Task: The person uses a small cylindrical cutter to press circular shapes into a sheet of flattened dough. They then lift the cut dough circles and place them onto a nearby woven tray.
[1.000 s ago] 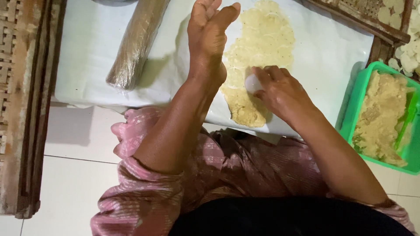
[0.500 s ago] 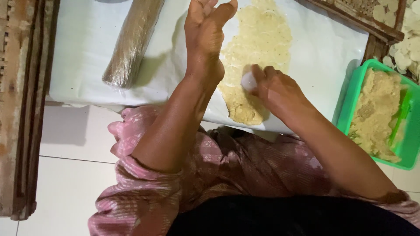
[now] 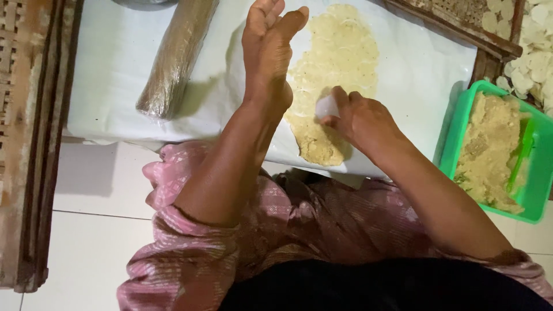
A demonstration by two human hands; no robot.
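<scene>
A flattened sheet of pale yellow dough (image 3: pixel 337 69), marked with round cut outlines, lies on a white board (image 3: pixel 127 63). My right hand (image 3: pixel 360 118) grips a small white round cutter (image 3: pixel 327 107) and presses it into the dough's near part. My left hand (image 3: pixel 268 55) is raised edge-on beside the dough's left side, fingers straight and together, holding nothing.
A plastic-wrapped rolling pin (image 3: pixel 175 55) lies on the board's left part. A green tub (image 3: pixel 536 167) of crumbly dough with a green scraper stands at right. Cut white discs (image 3: pixel 533 34) lie on a woven tray at top right. Wooden frame at left, white floor tiles below.
My right hand with the cutter has shifted slightly up along the dough. My left hand stays raised in much the same spot.
</scene>
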